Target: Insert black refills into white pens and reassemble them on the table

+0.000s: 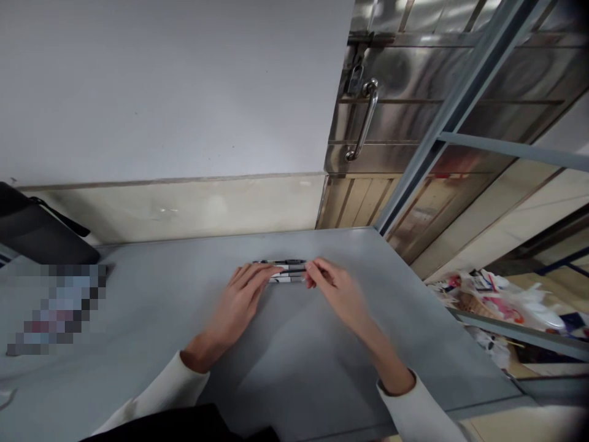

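Several slim pens lie side by side on the grey tabletop [294,344], running left to right in front of me. The farthest, a dark pen [289,262], lies just beyond my fingertips. Nearer to me is a white-barrelled pen [281,279]. My left hand [242,294] covers the left ends of the nearer pens, its thumb and fingers closed around them. At the other side, my right hand [338,288] pinches the right end of a black pen [294,271] between thumb and forefinger. My fingers hide both ends of these nearer pens.
A black case with a strap [50,230] stands at the table's back left, beside a pixelated item [59,310]. The wall [161,92] rises behind the table. On the right are a metal post [442,135], a steel door [391,80] and a shelf with plastic bags [506,301].
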### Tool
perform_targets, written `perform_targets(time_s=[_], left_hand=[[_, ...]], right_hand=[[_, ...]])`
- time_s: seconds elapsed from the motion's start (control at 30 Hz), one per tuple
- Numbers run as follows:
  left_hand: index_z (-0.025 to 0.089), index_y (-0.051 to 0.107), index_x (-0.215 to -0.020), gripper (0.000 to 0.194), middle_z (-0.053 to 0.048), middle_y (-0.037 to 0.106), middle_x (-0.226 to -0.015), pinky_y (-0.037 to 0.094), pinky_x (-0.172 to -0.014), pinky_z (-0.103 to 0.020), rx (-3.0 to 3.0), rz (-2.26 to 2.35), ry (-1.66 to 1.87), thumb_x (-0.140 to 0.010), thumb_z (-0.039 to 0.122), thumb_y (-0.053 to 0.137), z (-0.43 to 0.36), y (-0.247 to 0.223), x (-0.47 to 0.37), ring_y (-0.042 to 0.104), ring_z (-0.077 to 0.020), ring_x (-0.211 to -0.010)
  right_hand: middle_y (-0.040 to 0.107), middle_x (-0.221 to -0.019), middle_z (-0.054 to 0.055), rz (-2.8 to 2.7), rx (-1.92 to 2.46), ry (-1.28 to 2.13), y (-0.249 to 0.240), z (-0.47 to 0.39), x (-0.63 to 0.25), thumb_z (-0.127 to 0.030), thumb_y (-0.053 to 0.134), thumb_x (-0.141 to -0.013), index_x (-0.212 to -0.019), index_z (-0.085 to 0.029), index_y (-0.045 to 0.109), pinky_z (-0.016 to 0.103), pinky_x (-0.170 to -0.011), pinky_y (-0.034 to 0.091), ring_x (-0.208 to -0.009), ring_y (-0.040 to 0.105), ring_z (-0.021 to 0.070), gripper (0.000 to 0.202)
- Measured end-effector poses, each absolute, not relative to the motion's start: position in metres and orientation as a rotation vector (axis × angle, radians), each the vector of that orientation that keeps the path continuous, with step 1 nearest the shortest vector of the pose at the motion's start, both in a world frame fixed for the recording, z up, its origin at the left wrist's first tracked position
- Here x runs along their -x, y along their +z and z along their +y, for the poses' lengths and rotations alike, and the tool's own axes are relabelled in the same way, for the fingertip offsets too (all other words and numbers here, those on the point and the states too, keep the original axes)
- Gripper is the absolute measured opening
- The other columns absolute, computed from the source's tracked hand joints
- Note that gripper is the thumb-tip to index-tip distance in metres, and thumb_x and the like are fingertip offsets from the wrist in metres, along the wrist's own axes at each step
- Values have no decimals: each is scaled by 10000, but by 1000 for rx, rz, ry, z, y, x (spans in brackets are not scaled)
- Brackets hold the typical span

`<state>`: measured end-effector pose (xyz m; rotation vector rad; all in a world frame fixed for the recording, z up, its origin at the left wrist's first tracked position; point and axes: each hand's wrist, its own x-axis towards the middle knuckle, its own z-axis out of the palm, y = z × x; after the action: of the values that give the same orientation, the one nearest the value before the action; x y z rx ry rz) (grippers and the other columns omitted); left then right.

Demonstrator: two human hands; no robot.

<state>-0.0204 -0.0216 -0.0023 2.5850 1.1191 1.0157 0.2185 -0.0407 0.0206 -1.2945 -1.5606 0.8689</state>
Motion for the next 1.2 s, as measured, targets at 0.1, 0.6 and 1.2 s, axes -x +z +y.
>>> perform_targets(time_s=[0.1, 0.6, 1.2], left_hand=[[313, 539, -1456, 364, -54, 694, -1318, 498, -1054, -434, -2467, 1308, 1083, -1126, 234, 409, -20, -4, 22, 639, -240, -1198], [287, 586, -1375, 305, -48, 730, -1291, 552, -1050, -435, -2498, 1173, 979, -1112, 260, 433, -21, -3, 18, 685, -233, -1190], [299, 570, -1385, 301, -48, 710, -1269, 530, -1059, -453, -2513, 1133, 943, -1117, 253, 442, -20, -5, 19, 658, -237, -1185]], right_hand=[[679, -739, 28, -1427, 1348, 759, 22, -37, -229, -526, 510, -1043, -771, -223, 621, 323, -746, 488, -763, 666, 207, 421], [693, -1085, 43, -1413, 1104, 458, 20, -39, -226, -285, 674, -986, -1022, -281, 748, 347, -906, 574, -1025, 678, 202, 82], [699, -1076, 44, -1440, 1135, 423, 21, -40, -227, -298, 655, -996, -1030, -275, 742, 349, -882, 588, -1010, 690, 205, 96]])
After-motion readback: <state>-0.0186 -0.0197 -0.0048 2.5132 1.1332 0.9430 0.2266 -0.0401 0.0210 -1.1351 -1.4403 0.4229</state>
